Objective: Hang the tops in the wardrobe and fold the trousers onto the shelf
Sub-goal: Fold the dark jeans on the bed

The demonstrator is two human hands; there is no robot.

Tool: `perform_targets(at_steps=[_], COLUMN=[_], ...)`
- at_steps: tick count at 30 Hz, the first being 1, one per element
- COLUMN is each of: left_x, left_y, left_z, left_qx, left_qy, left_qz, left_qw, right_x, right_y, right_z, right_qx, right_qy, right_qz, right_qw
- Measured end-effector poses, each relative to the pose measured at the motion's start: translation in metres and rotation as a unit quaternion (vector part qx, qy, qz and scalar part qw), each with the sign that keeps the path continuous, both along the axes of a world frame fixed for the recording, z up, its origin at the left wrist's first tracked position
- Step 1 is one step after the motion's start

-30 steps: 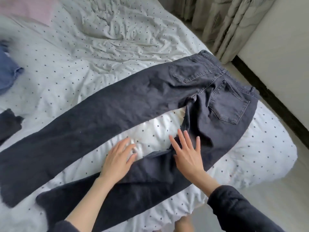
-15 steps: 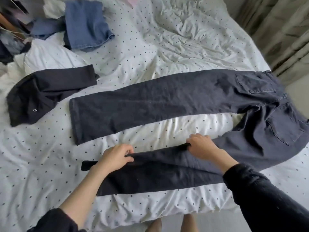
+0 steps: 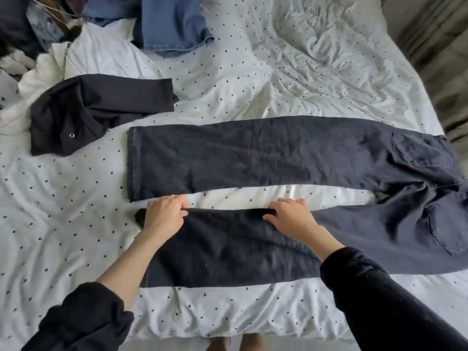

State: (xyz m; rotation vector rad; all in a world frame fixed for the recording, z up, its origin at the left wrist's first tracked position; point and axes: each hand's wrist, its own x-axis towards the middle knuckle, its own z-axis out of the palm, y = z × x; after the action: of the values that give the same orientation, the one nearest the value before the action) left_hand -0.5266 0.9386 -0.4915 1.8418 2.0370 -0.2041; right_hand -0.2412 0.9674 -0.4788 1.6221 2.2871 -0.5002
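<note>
Dark grey jeans [image 3: 278, 158] lie back side up across the bed, waist to the right, legs spread apart toward the left. My left hand [image 3: 164, 215] pinches the far edge of the near leg close to its hem. My right hand [image 3: 291, 217] grips the same edge further right, fingers curled over it. A black top [image 3: 96, 107] lies crumpled at the left. Folded blue jeans [image 3: 174, 21] sit at the top of the bed.
The bed has a white dotted duvet [image 3: 278, 72], rumpled at the upper right. A pile of mixed clothes [image 3: 30, 29] fills the upper left corner. Curtains [image 3: 435, 34] hang at the right. My feet [image 3: 235, 344] show at the bed's near edge.
The view swung left, bringing the black top and blue jeans into sight. Both hands went from lying flat near the crotch to gripping the far edge of the near leg, further left.
</note>
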Motion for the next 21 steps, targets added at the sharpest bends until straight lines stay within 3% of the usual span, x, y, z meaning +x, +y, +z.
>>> perform_targets(at_steps=[6,10,13,17,21], left_x=[0.005,0.043,0.079,0.107,0.103], left_y=[-0.014,-0.058,-0.1,-0.129,-0.136], left_z=[-0.019,-0.024,-0.037,-0.049,-0.052], left_qx=[0.15,0.184,0.111,-0.049,-0.015], left_qy=[-0.002,-0.066,-0.105,-0.018,0.02], left_qz=[0.06,-0.041,-0.144,-0.245,-0.244], left_qw=[0.987,0.98,0.978,0.968,0.969], right_x=[-0.007,-0.009,0.002,0.034,0.063], right_y=[0.013,-0.016,-0.061,-0.126,-0.16], right_z=[-0.015,-0.022,-0.023,-0.035,-0.048], right_qx=[0.105,0.253,0.28,0.234,0.1], right_qy=[-0.049,0.046,0.089,0.063,-0.029], right_qz=[-0.045,-0.052,0.005,-0.027,-0.035], right_qw=[0.992,0.965,0.956,0.97,0.994])
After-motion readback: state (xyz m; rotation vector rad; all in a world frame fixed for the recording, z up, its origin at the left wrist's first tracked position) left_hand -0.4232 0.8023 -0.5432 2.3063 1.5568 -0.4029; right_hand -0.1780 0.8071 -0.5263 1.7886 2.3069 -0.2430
